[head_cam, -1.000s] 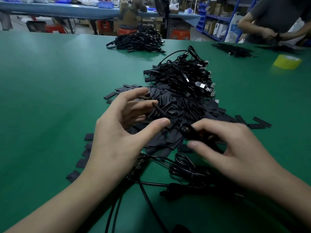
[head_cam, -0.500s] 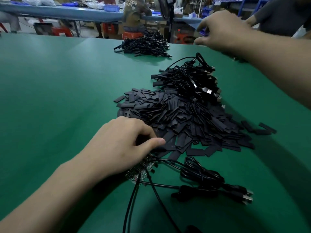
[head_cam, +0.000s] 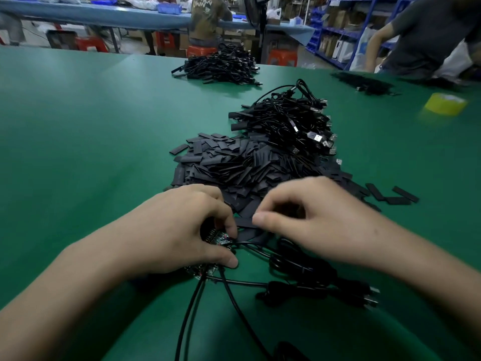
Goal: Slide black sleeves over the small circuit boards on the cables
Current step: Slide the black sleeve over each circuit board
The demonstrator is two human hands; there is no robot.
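A heap of flat black sleeves point(head_cam: 234, 165) lies in the middle of the green table point(head_cam: 91, 152). My left hand point(head_cam: 182, 227) grips a small circuit board point(head_cam: 217, 237) on a black cable point(head_cam: 192, 308) at the heap's near edge. My right hand point(head_cam: 312, 217) is just to its right, fingers curled, thumb and fingertips pinching a black sleeve point(head_cam: 244, 222) that points toward the board. More boards point(head_cam: 200, 270) show under my left hand. Bare cables with plugs point(head_cam: 325, 290) lie below my right hand.
A tangle of sleeved cables point(head_cam: 291, 121) sits behind the sleeve heap, another pile point(head_cam: 221, 67) further back, and a third point(head_cam: 364, 83) at the far right. A yellow tape roll point(head_cam: 445, 104) stands at right. A person point(head_cam: 429, 35) works at the far right corner.
My right hand has come back from the far cable pile down to the near edge of the sleeve heap and now pinches a sleeve. My left hand has stayed on the circuit board.
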